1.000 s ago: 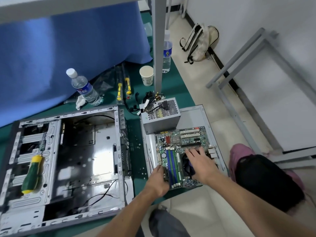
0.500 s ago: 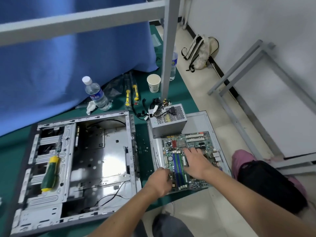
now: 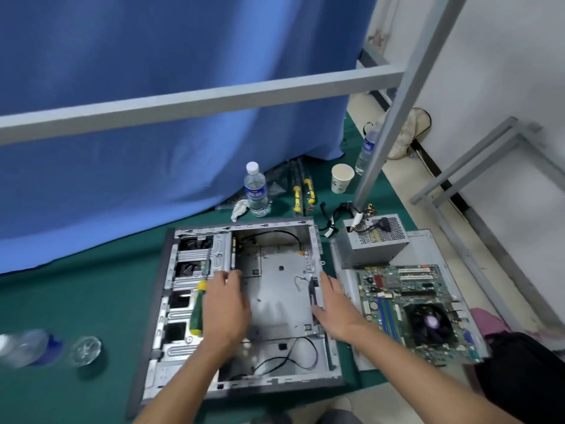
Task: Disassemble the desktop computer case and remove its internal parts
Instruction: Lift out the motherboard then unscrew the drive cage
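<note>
Grey metal case [image 3: 275, 301] lies gutted; left hand [image 3: 224, 307] and right hand [image 3: 334, 313] are spread flat over it, nothing held.

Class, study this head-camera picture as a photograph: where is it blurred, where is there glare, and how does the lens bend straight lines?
Head view: the bottles lying at the left edge are smeared by motion blur, and both hands, the left hand and right hand, look slightly soft; the bare metal floor of the case shows pale glare; the grey frame bar looks bowed, as a wide-angle lens does.
</note>
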